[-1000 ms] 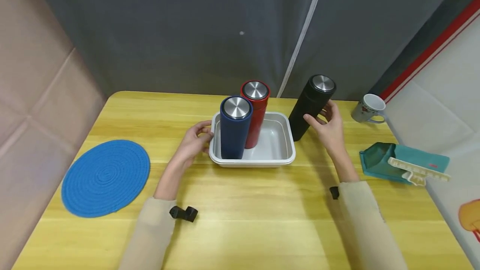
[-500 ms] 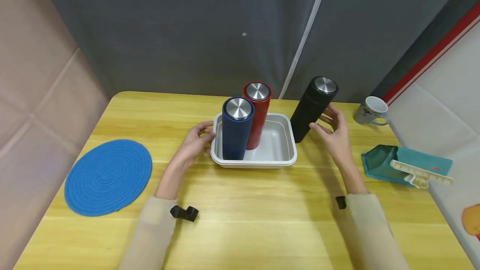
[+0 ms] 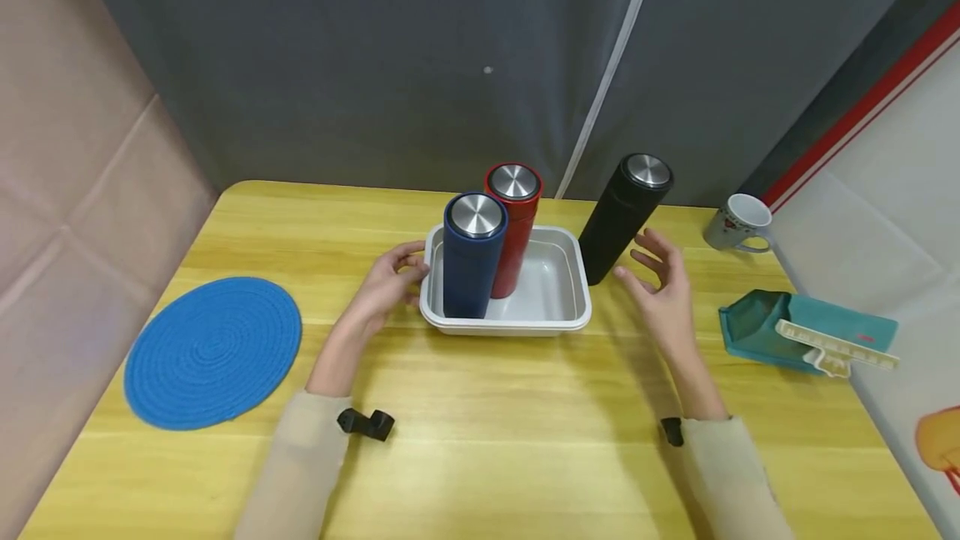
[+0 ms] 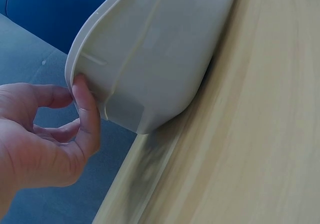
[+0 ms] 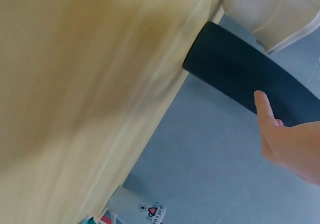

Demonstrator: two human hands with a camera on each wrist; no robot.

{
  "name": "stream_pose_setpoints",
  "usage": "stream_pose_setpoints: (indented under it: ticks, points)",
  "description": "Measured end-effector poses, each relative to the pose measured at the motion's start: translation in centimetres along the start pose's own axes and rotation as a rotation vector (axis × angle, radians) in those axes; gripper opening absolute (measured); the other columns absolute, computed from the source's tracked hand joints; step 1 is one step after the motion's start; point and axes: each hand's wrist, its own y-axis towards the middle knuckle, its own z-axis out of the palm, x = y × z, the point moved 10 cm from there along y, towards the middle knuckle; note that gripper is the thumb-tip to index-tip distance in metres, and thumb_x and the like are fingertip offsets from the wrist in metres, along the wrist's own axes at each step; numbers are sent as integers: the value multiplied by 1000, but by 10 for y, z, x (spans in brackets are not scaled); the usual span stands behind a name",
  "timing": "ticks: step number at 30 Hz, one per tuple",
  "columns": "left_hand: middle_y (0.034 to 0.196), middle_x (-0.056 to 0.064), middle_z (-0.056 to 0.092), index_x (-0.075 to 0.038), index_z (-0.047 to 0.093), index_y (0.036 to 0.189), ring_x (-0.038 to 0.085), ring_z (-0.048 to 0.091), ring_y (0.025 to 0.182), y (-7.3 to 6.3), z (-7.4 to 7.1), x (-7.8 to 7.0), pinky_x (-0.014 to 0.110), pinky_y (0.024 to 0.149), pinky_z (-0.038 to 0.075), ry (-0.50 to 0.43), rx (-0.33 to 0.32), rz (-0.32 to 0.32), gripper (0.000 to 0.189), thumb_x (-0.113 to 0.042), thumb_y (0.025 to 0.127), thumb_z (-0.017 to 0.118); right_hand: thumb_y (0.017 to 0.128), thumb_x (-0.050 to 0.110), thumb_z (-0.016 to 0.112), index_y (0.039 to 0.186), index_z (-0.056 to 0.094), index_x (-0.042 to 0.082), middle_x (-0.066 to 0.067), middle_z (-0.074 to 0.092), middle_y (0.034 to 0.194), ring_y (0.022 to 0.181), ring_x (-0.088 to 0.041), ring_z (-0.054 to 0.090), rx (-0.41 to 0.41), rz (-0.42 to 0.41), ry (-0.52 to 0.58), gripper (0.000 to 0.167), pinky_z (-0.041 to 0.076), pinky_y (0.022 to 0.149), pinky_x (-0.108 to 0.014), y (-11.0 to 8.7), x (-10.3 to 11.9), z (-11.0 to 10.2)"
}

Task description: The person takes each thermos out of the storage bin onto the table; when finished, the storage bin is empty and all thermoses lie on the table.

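Note:
A pale grey plastic tray [image 3: 551, 282] sits mid-table. Standing inside it at the left are a navy blue thermos [image 3: 471, 269] and, just behind, a red thermos [image 3: 516, 248], both with silver-topped lids. My left hand [image 3: 386, 283] pinches the tray's left rim; the left wrist view has thumb and fingertips at the lip. To the right of the tray stands a black thermos [image 3: 618, 219] on the table. Beside it is my right hand [image 3: 663, 290], fingers spread and relaxed, apart from the bottle in the head view, with nothing held.
On the left lies a round blue woven placemat [image 3: 213, 352]. A white patterned mug [image 3: 738, 222] stands at the back right, with a teal pouch [image 3: 795, 327] bearing a cream clip [image 3: 832, 348] in front of it. Dark curtain [image 3: 375, 65] hangs behind the table.
My right hand has let go of the black thermos and drawn slightly away toward the front right. The left hand stays on the tray rim; the bottles keep their places.

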Motion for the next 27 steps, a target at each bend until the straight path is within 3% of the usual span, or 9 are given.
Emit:
stream_pose_setpoints:
  ticks: [4,11,17,22,27]
  points:
    - [105,12,47,0,41,141,18,53,80,2,1,-1,25,55,51,3,7,3,44,-2,97,50,86,-6,67,140,38,-5,-25,46,134,115,-31,51,13,20,-8,62,49,82,-15,-5,-2,4]
    - [106,12,47,-1,42,140,17,53,79,4,2,0,24,54,51,-5,9,2,44,-2,97,51,84,-13,65,140,34,-9,-28,45,132,117,-41,47,54,-22,52,64,49,87,-18,-11,2,17]
    - [105,12,47,-1,41,141,17,53,80,3,2,1,24,54,51,-16,12,1,45,-2,97,51,84,-12,66,143,36,-1,-20,48,133,118,-37,47,88,-75,113,67,50,90,-23,-3,-8,31]
    - [108,11,47,-1,41,141,17,53,81,3,-1,3,26,56,51,-23,15,-10,45,-3,97,51,84,-10,67,143,36,0,-18,48,134,118,-38,46,154,-85,128,67,50,92,-27,2,-2,50]
    - [110,11,47,-2,39,142,18,53,83,1,-1,3,28,59,51,-18,21,-19,46,-4,97,52,84,-12,66,143,32,-4,-23,47,135,119,-41,45,219,-89,132,69,48,94,-45,5,18,68]
